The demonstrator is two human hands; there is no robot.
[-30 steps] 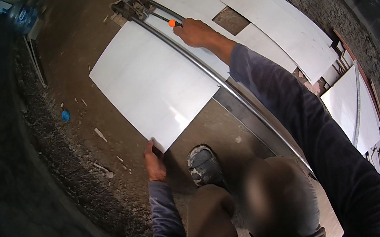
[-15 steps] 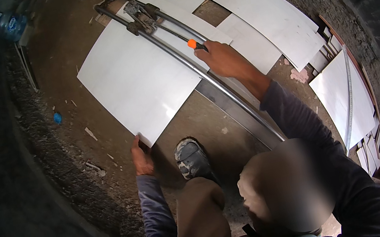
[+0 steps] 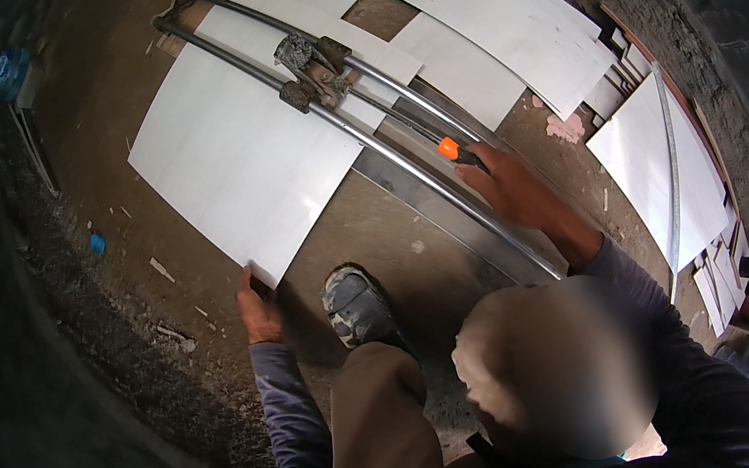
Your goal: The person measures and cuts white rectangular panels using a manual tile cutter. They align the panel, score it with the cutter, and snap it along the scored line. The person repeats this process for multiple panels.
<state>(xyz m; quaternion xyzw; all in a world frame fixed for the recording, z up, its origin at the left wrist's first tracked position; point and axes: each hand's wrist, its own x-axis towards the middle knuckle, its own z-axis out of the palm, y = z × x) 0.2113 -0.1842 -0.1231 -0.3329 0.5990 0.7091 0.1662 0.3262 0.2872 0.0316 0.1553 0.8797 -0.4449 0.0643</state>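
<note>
While the handle [image 3: 449,149] is clasped by the right hand [image 3: 515,187], the white tile [image 3: 228,140] at left, under the rails [image 3: 379,147], is touched at its near corner by the left hand [image 3: 258,313], grip unclear; probably brittle, it is best held by its edges.

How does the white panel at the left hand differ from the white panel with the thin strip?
The left panel lies beneath a metal rail; the right panel has a thin strip across it. The left hand touches the left panel's near corner; neither hand touches the right panel. Both are white and flat.
</note>
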